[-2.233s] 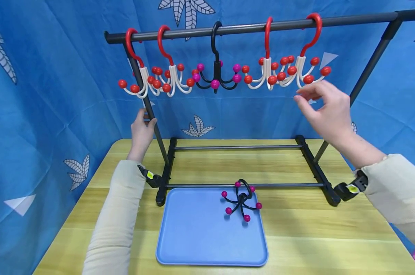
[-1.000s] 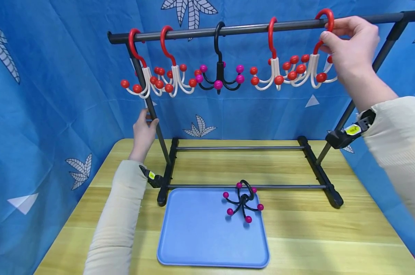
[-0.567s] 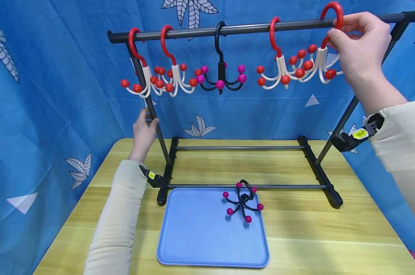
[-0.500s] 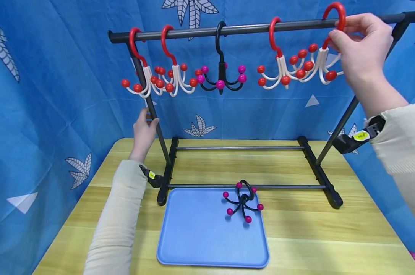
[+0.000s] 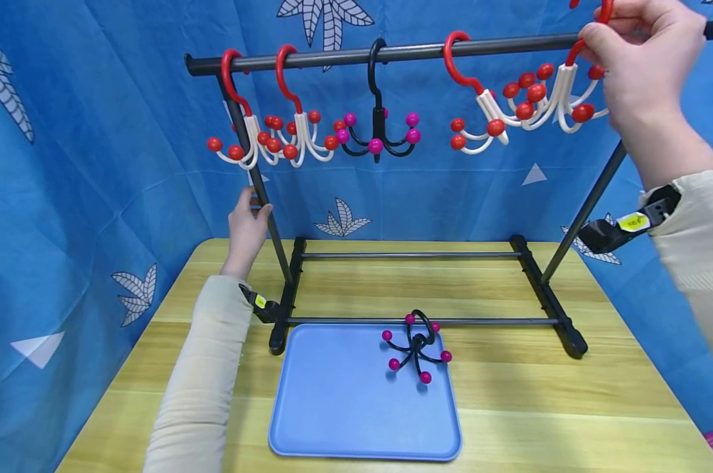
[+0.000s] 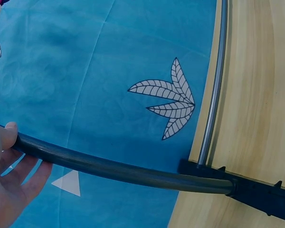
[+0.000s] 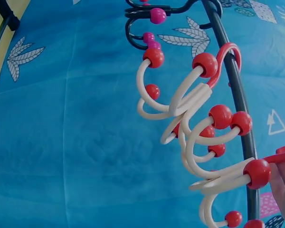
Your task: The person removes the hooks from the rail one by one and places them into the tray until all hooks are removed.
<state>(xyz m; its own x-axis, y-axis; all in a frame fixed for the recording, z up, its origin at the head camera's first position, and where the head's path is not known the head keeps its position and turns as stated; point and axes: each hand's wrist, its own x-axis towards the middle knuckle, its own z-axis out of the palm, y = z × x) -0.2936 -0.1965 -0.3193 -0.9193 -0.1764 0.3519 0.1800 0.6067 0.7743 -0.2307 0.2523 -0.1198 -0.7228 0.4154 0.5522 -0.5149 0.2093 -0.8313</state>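
- At the upper right of the head view, the held hanger (image 5: 563, 82), red-hooked with white arms, stands raised at the rail (image 5: 421, 51); its hook tip shows above the rail, its crown cut off by the frame.
- Long axis of the held hanger: near upright, top leaning right; arms point down and outward.
- Right hand (image 5: 652, 62): thumb and fingers pinch the red hook.
- Neighbouring hanger (image 5: 491, 108): hooked over the rail, lower end swung right, axis slanted; its arms overlap those of the held hanger.
- Left hand (image 5: 246, 228): thumb and fingers grip the left upright (image 5: 278, 246) from opposite sides.
- Farther left on the rail: a black hanger (image 5: 377, 125) and two red-and-white hangers, the inner (image 5: 300, 128) and the outer (image 5: 252, 128).
- Blue tray (image 5: 356, 407) on the bench (image 5: 528, 437): contains a magenta-balled hanger (image 5: 418, 343) at its far right corner, hook pointing toward the rack base (image 5: 545, 295), ball-tipped arms splayed.
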